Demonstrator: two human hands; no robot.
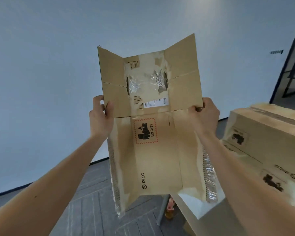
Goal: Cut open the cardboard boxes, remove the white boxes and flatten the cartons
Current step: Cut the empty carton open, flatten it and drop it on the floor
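Note:
I hold a brown cardboard carton [157, 150] up in front of me, its panels folded nearly flat and its upper flaps spread open. It carries a red-bordered UN 3481 label, a PICO logo and torn clear tape along the sides and on the upper panel. My left hand [100, 116] grips the left edge at the flap fold, thumb on the front. My right hand [205, 116] grips the right edge at the same height. A white box [197, 204] shows below the carton's lower right corner.
A stack of taped cardboard boxes [266, 142] with PICO print stands at the right on a table [209, 225]. A table leg [162, 212] and an amber object [169, 210] sit below. Grey floor [95, 201] lies underneath, a pale wall behind, a dark door frame [289, 62] far right.

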